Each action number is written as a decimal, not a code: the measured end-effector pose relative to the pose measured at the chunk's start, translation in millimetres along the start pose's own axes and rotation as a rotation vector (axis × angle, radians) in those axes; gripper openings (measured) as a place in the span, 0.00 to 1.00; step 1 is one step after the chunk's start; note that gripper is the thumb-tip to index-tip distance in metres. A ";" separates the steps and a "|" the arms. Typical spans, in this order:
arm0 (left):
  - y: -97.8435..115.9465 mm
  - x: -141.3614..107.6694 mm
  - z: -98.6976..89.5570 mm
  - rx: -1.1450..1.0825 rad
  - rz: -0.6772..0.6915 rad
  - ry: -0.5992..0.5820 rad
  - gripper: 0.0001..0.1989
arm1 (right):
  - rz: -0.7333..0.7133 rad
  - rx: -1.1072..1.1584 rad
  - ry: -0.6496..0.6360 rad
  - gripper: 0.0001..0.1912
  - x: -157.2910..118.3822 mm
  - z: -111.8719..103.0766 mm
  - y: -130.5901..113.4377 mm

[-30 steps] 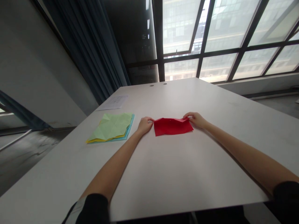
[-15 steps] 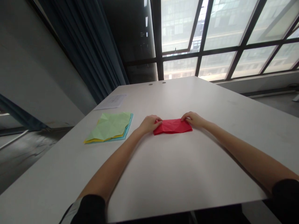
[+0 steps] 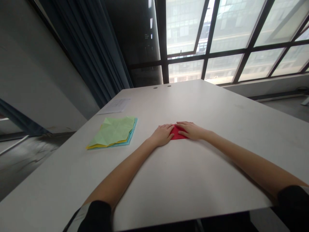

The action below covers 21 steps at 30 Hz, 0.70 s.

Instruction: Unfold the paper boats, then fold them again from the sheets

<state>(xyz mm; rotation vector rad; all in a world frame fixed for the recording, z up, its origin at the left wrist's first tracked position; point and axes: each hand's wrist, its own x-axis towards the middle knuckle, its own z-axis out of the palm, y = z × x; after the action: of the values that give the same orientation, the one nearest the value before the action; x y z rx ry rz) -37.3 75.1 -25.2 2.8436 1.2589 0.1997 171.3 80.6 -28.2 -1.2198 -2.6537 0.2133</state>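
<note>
A folded strip of red paper lies on the white table in front of me, mostly covered by my hands. My left hand rests flat on its left part, fingers stretched out. Over the right part lies my right hand, palm down, with the fingers and thumb apart. Only the middle of the red paper shows between the two hands; its ends are hidden beneath them.
To the left is a loose stack of creased paper sheets, light green on top, yellow and blue under it. A printed white sheet lies farther back by the table's left edge. Windows and a dark blue curtain stand beyond.
Both hands have moved inward from the ends of the red paper. Their fingers, which were pinching its ends, now lie flat on top of it.
</note>
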 end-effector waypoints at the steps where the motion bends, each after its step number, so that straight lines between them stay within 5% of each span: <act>1: -0.4 -0.2 1.8 -0.025 -0.007 -0.035 0.26 | 0.010 0.016 -0.017 0.30 -0.4 3.5 0.5; 6: -4.6 -1.9 5.6 -0.113 -0.042 -0.183 0.32 | 0.079 0.064 -0.136 0.33 -3.3 12.3 8.2; 21: -43.5 -13.0 -0.8 -0.097 -0.224 -0.281 0.44 | 0.265 0.046 -0.268 0.36 -7.1 4.6 35.5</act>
<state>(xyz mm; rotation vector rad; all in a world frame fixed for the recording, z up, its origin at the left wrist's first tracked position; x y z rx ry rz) -78.1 94.7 -29.0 2.5127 1.4433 -0.1360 200.6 97.9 -41.4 -1.6290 -2.6750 0.5104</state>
